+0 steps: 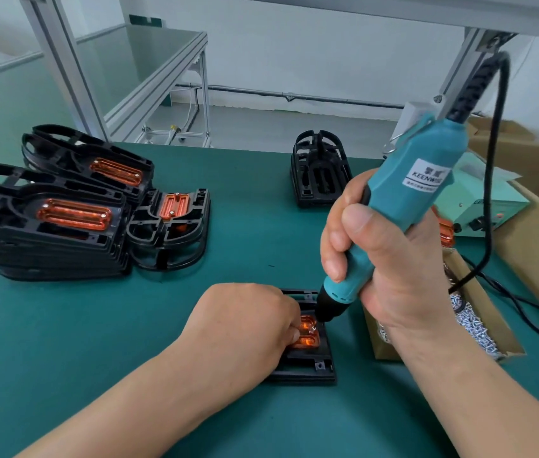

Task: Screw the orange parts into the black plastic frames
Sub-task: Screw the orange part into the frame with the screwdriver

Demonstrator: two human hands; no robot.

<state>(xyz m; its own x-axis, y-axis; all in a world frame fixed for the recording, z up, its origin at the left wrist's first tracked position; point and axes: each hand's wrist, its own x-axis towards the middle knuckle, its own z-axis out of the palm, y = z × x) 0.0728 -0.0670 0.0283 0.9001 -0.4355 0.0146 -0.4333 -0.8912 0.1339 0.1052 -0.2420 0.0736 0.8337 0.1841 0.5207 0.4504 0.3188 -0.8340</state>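
Since seemingly finished, with orange already in them, kept the stacks (46, 226) at far left, clear of the work. Pinned the frame (308, 365) flat on the mat (195, 424) at centre front with the left hand (241, 328), with fingers curled down and pinching the orange part (308, 340), likely to hold its hole in line. Looked glossy, translucent, ribbed in loops, seated in the black recess. Kept empty frames (319, 173) at the back, probably for later. Gripped the driver (403, 200) in the right hand (390, 259), with fingers clamped round its barrel, tilted, tip just over the part. Left screws (473, 322) boxed close at right, within easy reach.
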